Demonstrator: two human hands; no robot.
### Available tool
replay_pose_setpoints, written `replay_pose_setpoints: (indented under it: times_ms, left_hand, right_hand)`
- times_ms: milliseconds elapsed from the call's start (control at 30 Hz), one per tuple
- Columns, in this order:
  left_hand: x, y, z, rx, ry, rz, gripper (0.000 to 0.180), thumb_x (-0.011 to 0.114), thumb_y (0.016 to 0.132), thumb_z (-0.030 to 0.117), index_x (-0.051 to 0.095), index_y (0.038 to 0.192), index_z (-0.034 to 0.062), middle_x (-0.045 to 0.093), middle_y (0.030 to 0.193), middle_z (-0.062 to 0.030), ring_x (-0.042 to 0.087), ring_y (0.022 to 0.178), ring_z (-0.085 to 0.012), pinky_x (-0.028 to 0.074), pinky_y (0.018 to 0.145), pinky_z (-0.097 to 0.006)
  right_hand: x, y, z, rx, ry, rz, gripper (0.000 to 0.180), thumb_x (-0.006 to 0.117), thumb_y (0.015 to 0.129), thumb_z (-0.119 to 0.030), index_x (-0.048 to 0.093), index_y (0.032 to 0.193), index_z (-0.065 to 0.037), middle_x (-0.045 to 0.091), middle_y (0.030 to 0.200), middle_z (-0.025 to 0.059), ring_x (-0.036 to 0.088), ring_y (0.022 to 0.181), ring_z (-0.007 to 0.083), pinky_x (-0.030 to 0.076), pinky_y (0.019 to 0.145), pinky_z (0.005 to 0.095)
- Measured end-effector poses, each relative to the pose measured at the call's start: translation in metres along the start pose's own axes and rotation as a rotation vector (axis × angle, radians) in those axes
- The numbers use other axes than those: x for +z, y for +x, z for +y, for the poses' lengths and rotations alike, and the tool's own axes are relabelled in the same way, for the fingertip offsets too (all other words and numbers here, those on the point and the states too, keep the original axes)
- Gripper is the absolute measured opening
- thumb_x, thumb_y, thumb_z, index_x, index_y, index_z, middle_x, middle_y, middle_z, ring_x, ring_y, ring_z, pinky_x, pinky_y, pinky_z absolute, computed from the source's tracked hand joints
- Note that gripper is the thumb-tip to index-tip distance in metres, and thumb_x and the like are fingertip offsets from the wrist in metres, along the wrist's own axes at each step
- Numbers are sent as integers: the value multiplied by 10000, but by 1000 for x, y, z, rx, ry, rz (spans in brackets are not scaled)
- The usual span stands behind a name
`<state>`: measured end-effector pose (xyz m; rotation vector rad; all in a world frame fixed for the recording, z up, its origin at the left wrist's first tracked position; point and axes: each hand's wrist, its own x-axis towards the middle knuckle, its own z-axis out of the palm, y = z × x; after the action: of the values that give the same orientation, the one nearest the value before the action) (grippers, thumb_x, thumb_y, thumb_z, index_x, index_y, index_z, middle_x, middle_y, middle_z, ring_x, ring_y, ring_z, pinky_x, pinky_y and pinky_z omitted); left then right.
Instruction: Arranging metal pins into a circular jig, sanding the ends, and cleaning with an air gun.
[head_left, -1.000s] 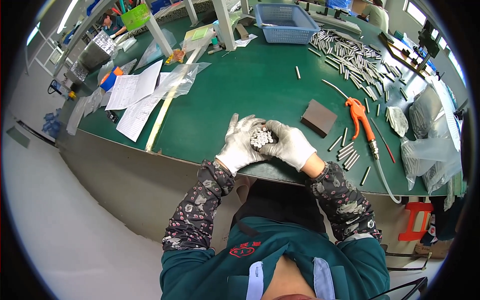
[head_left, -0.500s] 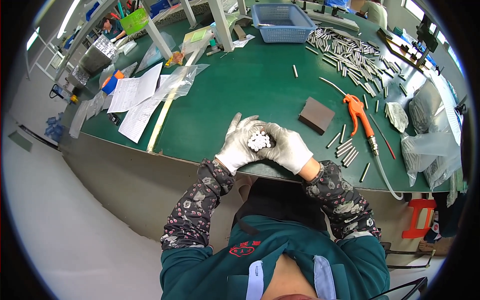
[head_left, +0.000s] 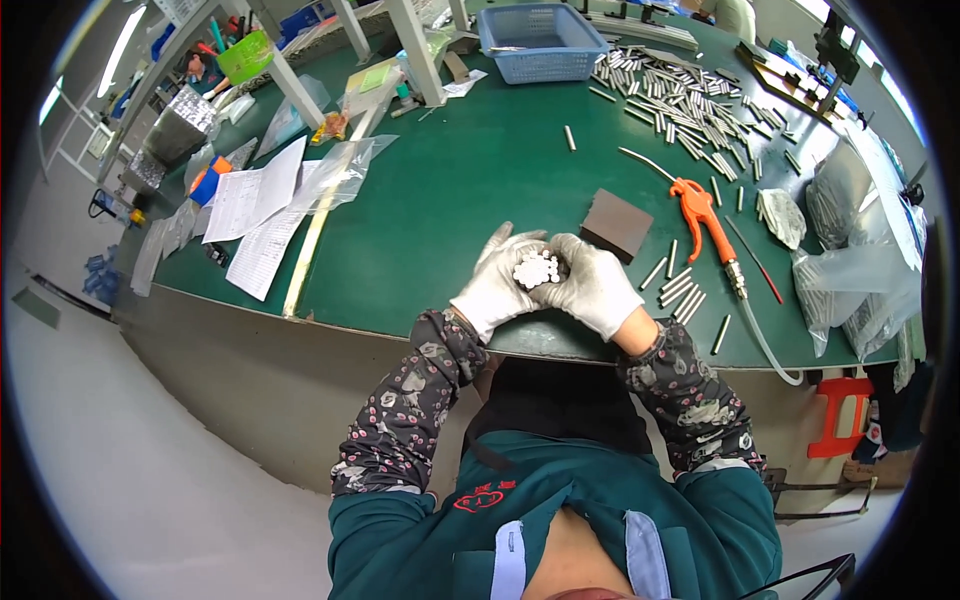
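i see the left hand [head_left: 495,282] and right hand [head_left: 597,287] clamped round the pins [head_left: 537,269], block [head_left: 616,224] at their two o'clock; a slack grip could spill them, bumping the block could skew them.

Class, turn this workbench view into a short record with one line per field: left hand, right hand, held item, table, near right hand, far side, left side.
Left hand: gloved, cupped around bundle
Right hand: gloved, around same bundle
Held item: bundle of rods, pale round ends showing
Table: green
Near right hand: brown block, loose rods, orange air gun
Far side: blue basket, rod pile
Left side: papers
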<state>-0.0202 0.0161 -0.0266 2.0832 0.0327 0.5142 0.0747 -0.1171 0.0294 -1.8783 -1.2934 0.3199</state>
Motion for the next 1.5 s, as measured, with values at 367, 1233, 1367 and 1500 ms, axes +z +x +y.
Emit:
replay_pose_setpoints:
  times_ms: [367,1233,1367,1500]
  left_hand:
    - [0,7,1,-44,185,-27,695,739,585,441,503,1130,79,566,1113,-52,463,1139,-180,143,1080,-386]
    - [4,3,-15,-48,75,21,788,757,575,436,429,1178,47,566,1043,-29,509,1053,-150,169,1073,-385]
    - [6,1,-15,-144,-206,33,747,751,588,393,430,1172,55,564,1043,-25,509,1048,-152,170,1072,-388]
    - [3,4,-8,-137,-143,22,675,734,600,310,439,1156,66,564,1037,-27,495,1067,-155,171,1073,-379]
  right_hand:
    - [10,0,18,57,125,39,550,706,634,-341,543,1053,-25,619,876,192,611,832,305,481,731,345]
    - [3,5,3,62,-3,-87,536,631,677,-314,515,1100,-6,603,897,225,586,852,352,470,748,377]
    - [1,7,2,34,-18,-127,479,587,691,-262,521,1084,2,595,885,233,578,842,364,468,743,388]
    - [1,5,11,-24,24,-57,432,560,693,-228,532,1059,0,601,857,217,584,822,357,471,732,396]
